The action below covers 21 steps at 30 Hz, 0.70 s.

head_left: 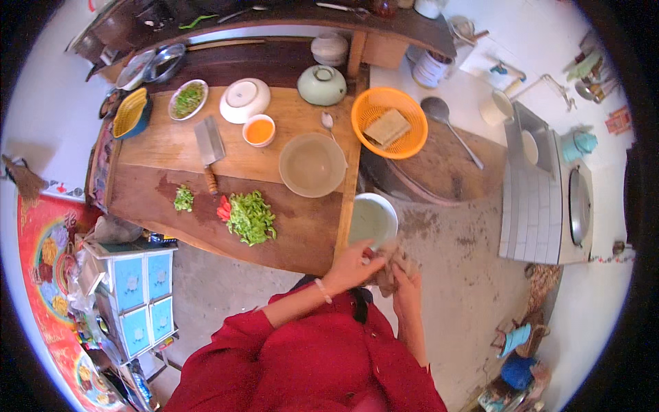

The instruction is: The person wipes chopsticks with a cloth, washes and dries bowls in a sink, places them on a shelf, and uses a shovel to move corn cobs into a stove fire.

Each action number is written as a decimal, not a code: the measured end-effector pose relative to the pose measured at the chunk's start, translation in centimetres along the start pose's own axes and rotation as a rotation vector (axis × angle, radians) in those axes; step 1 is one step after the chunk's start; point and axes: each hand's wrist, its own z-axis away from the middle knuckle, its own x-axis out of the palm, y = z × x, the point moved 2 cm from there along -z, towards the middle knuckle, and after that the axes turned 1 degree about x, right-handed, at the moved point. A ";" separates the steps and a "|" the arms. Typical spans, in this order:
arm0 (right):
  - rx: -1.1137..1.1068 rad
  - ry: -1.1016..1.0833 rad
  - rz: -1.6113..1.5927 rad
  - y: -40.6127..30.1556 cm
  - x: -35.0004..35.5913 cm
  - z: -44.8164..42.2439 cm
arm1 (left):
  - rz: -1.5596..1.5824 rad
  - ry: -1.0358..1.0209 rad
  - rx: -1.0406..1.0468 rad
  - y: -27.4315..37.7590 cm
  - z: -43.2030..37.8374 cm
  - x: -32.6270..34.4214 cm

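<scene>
A crumpled brownish cloth or bag (394, 270), somewhat blurred, is held between my two hands in front of my body. My left hand (355, 265), with a pale bracelet on the wrist, pinches its left side. A small dark red spot shows by those fingers, too unclear to name. The other side is in the grip of my right hand (408, 288). Just beyond both hands stands a white bucket (395, 219) with cloudy liquid in it, close against the table's right edge. Chopped green peppers (252, 219) with a few red pieces lie in a pile on the wooden table (293, 232).
Also on the table are a cleaver (209, 141), a large bowl (312, 165), a small bowl of orange liquid (259, 130), an upturned white bowl (244, 100) and chopped scallions (184, 199). An orange basket (422, 123) holds a sponge-like block (388, 129). A ladle (458, 135) lies right.
</scene>
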 end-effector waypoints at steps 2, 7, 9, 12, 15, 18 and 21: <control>0.038 -0.040 -0.167 -0.7 1.2 -0.5 | -0.047 0.064 0.018 -0.2 0.4 -1.4; -0.065 -0.206 -0.129 0.7 7.6 -2.8 | -0.136 0.154 -0.055 1.5 -0.8 -8.2; 0.199 -0.207 -0.288 6.1 7.7 -6.0 | -0.645 0.143 0.105 0.7 -2.2 -10.6; 0.354 -0.369 0.202 9.2 6.4 -8.2 | -0.926 0.005 -0.007 2.7 -4.0 -12.7; 0.360 -0.372 0.273 8.5 4.8 -6.7 | -0.882 0.112 0.142 2.2 -8.3 -10.2; 0.312 -0.344 0.291 3.3 5.7 -6.5 | -0.748 0.000 0.118 3.4 -10.4 -9.0; -0.134 -0.340 0.277 1.4 3.6 -12.5 | -0.656 0.031 0.179 3.6 -11.3 -7.8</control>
